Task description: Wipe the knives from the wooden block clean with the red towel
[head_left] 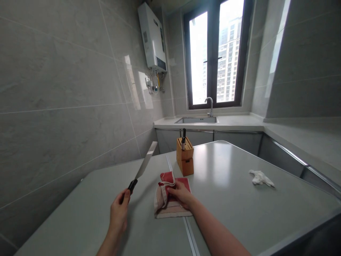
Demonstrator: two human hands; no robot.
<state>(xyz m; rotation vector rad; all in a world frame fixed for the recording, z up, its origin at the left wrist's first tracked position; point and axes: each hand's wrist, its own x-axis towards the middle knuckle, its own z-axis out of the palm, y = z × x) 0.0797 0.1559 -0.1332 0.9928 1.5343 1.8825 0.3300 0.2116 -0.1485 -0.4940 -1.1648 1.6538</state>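
My left hand (120, 208) is closed round the black handle of a kitchen knife (145, 161), its blade tilted up and away to the right above the table. To the right of it, my right hand (181, 194) pinches a folded red and beige cloth (173, 210), part of which rests flat on the tabletop. The blade and the cloth are apart. Just beyond the cloth stands a wooden knife block (184, 158), with one black-handled piece (183, 138) sticking up out of its top.
A crumpled white tissue or cloth (261, 178) lies on the right of the pale table (223, 220). Behind are a counter with a sink (197, 120), a faucet (210, 106) and a window. A water heater (152, 37) hangs on the left wall.
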